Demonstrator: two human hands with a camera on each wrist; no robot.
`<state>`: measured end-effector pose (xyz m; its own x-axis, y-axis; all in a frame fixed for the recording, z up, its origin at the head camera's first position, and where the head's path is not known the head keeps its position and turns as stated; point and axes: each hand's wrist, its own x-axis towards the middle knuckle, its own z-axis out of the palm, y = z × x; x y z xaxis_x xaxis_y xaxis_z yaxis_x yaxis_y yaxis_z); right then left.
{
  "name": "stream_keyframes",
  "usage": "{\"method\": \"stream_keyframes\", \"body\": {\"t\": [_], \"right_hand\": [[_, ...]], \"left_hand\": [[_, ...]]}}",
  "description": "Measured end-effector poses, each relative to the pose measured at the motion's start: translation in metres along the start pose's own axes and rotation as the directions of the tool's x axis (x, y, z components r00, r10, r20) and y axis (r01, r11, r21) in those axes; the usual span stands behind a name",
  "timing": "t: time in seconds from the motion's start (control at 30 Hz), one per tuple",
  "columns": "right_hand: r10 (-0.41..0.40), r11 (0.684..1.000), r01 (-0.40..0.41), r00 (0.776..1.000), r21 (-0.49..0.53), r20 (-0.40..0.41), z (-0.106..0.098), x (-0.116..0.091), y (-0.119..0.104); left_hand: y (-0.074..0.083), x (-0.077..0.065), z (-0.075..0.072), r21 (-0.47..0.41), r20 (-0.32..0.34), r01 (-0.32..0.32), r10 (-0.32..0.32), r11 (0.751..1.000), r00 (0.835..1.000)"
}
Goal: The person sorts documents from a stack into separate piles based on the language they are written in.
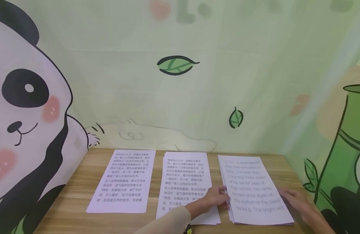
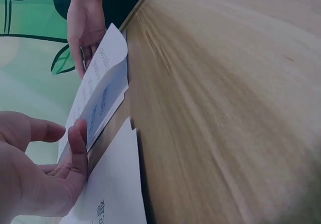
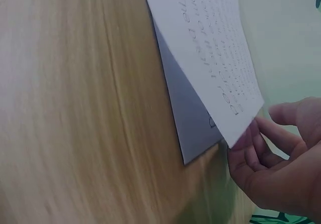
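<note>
At the right lies a small stack of paper whose top sheet (image 1: 253,187) carries large English print. My left hand (image 1: 212,199) is at the stack's left edge, fingers loosely bent against the paper. In the left wrist view the thumb stands apart from those fingers. At the opposite edge, my right hand (image 1: 298,203) has its fingertips beneath the top sheet, its thumb off the paper. The right wrist view shows this sheet's near corner raised over a lower sheet (image 3: 188,113). My left forearm passes over the middle stack (image 1: 185,175), printed in Chinese.
Another stack of Chinese-printed paper (image 1: 121,182) lies to the left on the wooden table (image 1: 66,201). A cloth backdrop (image 1: 124,81) with a panda, leaves and bamboo hangs behind and along the sides.
</note>
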<state>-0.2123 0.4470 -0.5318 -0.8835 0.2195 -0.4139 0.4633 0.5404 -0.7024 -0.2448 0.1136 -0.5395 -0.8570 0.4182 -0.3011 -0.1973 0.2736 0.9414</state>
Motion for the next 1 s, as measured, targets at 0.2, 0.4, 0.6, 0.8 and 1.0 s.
{"method": "stream_keyframes", "body": {"t": [0.2,0.4,0.6,0.8,1.0], "right_hand": [[-0.062,0.998,0.062,0.998,-0.012,-0.024,0.001,0.006,-0.002],[-0.089,0.996,0.089,0.996,0.006,-0.028,0.006,0.001,-0.004],[-0.134,0.991,0.134,0.991,0.015,-0.011,0.006,-0.007,-0.007],[-0.160,0.987,0.160,0.987,0.010,0.000,0.014,-0.017,-0.023],[-0.171,0.985,0.168,0.984,0.043,0.054,0.031,-0.025,-0.044]], "left_hand": [[0.005,-0.001,-0.007,0.073,0.003,0.013,-0.014,0.997,1.000],[0.005,-0.004,-0.022,0.115,-0.001,0.015,-0.015,0.993,1.000],[-0.003,-0.015,-0.049,0.108,0.012,-0.025,0.024,0.994,1.000],[-0.010,-0.031,-0.081,0.115,0.007,-0.017,0.017,0.993,1.000],[-0.017,-0.044,-0.115,0.122,-0.012,-0.030,0.032,0.992,0.999]]}}
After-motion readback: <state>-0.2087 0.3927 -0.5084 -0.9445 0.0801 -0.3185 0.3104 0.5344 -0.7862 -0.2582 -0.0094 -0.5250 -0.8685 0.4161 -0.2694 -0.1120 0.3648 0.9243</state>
